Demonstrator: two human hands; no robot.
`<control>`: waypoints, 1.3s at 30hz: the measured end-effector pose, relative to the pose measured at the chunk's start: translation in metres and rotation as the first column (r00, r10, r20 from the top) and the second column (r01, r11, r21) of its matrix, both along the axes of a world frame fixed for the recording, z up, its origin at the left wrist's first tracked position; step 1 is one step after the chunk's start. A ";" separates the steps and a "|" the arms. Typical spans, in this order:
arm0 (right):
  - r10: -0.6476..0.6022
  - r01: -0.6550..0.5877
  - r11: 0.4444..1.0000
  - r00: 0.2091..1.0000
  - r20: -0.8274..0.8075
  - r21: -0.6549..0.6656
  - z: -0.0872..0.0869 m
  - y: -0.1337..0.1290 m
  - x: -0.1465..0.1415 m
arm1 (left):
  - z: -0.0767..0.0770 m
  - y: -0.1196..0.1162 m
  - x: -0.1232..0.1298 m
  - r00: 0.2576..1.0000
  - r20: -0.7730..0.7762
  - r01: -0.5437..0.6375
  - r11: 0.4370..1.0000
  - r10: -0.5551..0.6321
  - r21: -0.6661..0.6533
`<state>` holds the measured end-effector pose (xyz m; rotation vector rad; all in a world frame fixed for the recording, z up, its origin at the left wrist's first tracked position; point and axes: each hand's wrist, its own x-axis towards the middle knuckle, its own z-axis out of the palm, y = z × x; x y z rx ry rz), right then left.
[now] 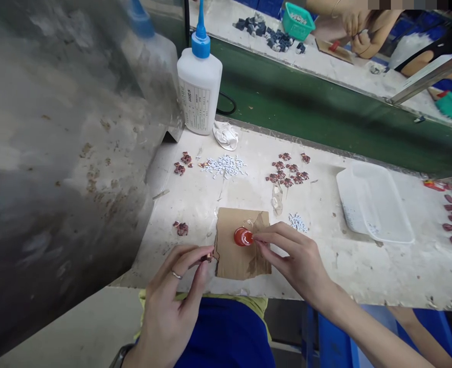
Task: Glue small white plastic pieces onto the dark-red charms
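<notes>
My left hand (174, 294), with a ring on one finger, pinches a small brown figure piece (207, 257) between thumb and fingertips, just off the left edge of a torn cardboard square (229, 266). On the cardboard sits a small round red dish (240, 235). The fingertips of my right hand (297, 253) are pinched together at the dish's right rim. Whatever they hold is too small or hidden to name. A few more brown figure pieces (181, 228) lie left of the cardboard. To the right, behind my right hand, is a little heap of pale-blue bits (297, 222).
A white squeeze bottle with a blue nozzle (200, 84) stands at the back left, by a metal panel (76, 128). A crumpled white wad (226, 135), pale-blue pieces (226, 166), brown figures (287, 171) and a white tray (375, 202) occupy the bench. Across a green divider (306, 97), another person's hands work.
</notes>
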<state>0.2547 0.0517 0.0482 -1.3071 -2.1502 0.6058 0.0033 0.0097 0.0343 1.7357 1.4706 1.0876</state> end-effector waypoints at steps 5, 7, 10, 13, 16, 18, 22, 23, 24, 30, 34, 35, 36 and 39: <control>-0.002 0.002 1.000 1.000 -0.024 0.004 0.001 0.001 -0.002 | -0.001 0.000 0.005 1.000 0.024 -0.013 1.000 0.012 0.026; -0.036 0.034 0.999 0.997 -0.075 -0.023 0.005 0.000 -0.004 | -0.001 0.000 0.009 0.999 0.036 -0.014 0.999 0.012 0.046; -0.084 0.065 0.993 0.977 -0.194 -0.100 0.015 -0.006 -0.010 | 0.003 0.000 0.014 0.998 0.055 0.008 0.996 -0.014 0.094; -0.080 0.024 0.985 0.939 -0.334 -0.169 0.025 -0.014 -0.018 | 0.008 0.000 0.019 0.997 0.065 0.038 0.993 -0.046 0.107; -0.048 -0.041 0.979 0.903 -0.427 -0.198 0.031 -0.020 -0.026 | 0.012 0.000 0.023 0.995 0.076 0.052 0.993 -0.060 0.103; -0.042 -0.061 0.975 0.893 -0.449 -0.213 0.032 -0.022 -0.029 | 0.014 0.000 0.024 0.994 0.083 0.059 0.993 -0.068 0.102; -0.046 -0.054 0.976 0.895 -0.443 -0.212 0.030 -0.022 -0.031 | 0.014 0.001 0.023 0.993 0.082 0.076 0.992 -0.085 0.101; -0.042 -0.056 0.976 0.899 -0.436 -0.210 0.029 -0.022 -0.031 | 0.013 0.001 0.023 0.993 0.081 0.077 0.992 -0.086 0.104; -0.035 -0.060 0.976 0.904 -0.426 -0.208 0.028 -0.022 -0.031 | 0.013 0.001 0.022 0.993 0.080 0.078 0.991 -0.086 0.107; 0.075 -0.077 0.997 0.967 -0.242 0.001 0.027 -0.028 -0.033 | 0.012 0.001 0.022 0.995 0.082 0.043 0.990 -0.054 0.134; 0.131 -0.114 0.981 0.986 -0.106 0.159 0.030 -0.031 -0.032 | 0.015 0.002 0.024 0.991 0.126 0.026 0.995 -0.038 0.095; 0.144 -0.127 0.976 0.986 -0.089 0.177 0.032 -0.031 -0.032 | 0.016 0.002 0.024 0.989 0.141 0.028 0.997 -0.039 0.078; 0.155 -0.138 0.972 0.985 -0.078 0.189 0.033 -0.031 -0.030 | 0.017 0.002 0.025 0.987 0.156 0.029 0.997 -0.039 0.066; 0.191 -0.175 0.967 0.979 -0.070 0.185 0.035 -0.031 -0.027 | 0.017 0.003 0.025 0.979 0.196 0.039 0.998 -0.046 0.043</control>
